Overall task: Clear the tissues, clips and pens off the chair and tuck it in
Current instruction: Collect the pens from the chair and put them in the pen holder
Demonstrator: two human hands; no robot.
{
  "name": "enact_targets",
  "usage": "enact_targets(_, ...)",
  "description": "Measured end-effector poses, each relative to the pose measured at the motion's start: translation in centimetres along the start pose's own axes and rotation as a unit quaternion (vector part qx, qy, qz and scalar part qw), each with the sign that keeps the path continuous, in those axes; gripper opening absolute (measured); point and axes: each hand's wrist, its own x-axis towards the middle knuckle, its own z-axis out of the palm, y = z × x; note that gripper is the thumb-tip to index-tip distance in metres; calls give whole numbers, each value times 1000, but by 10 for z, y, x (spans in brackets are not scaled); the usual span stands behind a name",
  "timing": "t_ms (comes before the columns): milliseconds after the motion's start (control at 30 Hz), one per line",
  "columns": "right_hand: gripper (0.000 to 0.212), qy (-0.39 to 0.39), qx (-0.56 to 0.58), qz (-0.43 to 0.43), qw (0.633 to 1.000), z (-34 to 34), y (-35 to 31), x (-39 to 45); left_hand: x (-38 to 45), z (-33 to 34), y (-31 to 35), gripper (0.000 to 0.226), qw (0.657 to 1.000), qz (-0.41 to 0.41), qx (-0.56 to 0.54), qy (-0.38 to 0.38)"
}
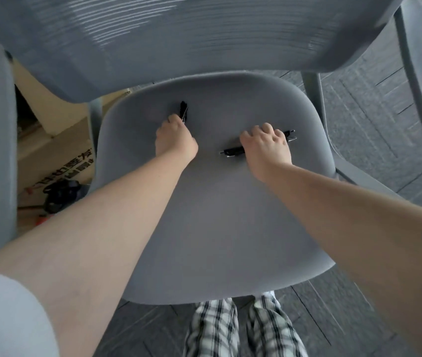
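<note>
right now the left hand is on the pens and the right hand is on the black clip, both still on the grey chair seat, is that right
Not quite: the hands are swapped. In the head view, the left hand is on the black clip, and the right hand is on the pens. The rest holds: both things are still on the grey chair seat.

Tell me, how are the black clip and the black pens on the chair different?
The clip is short and stubby; the pens are long and thin. The clip lies toward the back of the seat by the left hand; the pens lie across the middle under the right hand. The clip looks single; the pens look like a pair. Both are black, and each has a hand closing on it.
</note>
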Motion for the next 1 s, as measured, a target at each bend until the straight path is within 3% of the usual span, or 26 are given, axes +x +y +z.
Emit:
enact_targets(233, 28, -57, 32, 31, 997, -5, -10, -12, -21, 0, -11, 28, 999, -10, 14, -41)
enact_targets(433, 11, -64, 51, -16, 997, -26, -15, -29, -53, -25, -18, 15, 999, 5, -22, -40)
enact_targets(700, 6, -24, 91, -115, 989, -100, -40, -61, -122, -89, -30, 21, 995, 9, -86, 40)
enact_targets(1000, 12, -18, 97, -223, 970, -195, -94, -126, -240, -185, -66, 29, 970, -60, -173, 162)
